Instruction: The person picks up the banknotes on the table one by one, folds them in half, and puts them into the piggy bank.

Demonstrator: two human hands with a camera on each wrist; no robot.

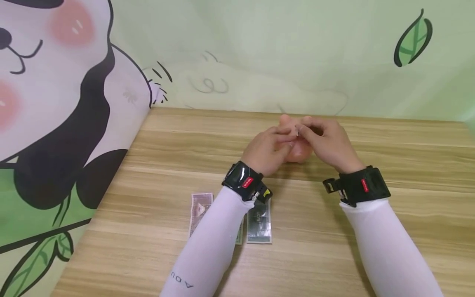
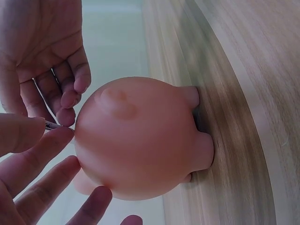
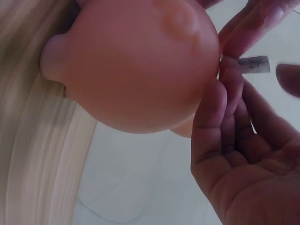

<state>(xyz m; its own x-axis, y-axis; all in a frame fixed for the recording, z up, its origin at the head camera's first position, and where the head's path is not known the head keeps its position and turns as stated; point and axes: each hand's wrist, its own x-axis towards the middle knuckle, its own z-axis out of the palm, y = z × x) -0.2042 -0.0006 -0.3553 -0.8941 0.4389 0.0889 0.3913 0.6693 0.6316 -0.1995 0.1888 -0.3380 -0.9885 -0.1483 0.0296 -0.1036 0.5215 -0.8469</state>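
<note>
A pink piggy bank (image 1: 299, 153) stands on the wooden table, its rounded rump and curled tail visible in the left wrist view. My left hand (image 1: 265, 152) is at its top left side, thumb and forefinger pinching a small folded banknote (image 2: 52, 125). The other left fingers (image 2: 96, 204) touch or come close to the bank. From the right, my right hand (image 1: 330, 142) reaches over the top, fingertips against the bank and beside the folded note (image 3: 255, 64). In the right wrist view the right thumb stands slightly apart from the note's end. The bank's slot is hidden.
Flat banknotes lie on the table (image 1: 304, 247) near the left forearm: a purplish one (image 1: 200, 206), a green one (image 1: 239, 237) partly under the sleeve, and a dark green one (image 1: 259, 225). A pale green cloth with a printed panda (image 1: 96, 95) hangs behind and left.
</note>
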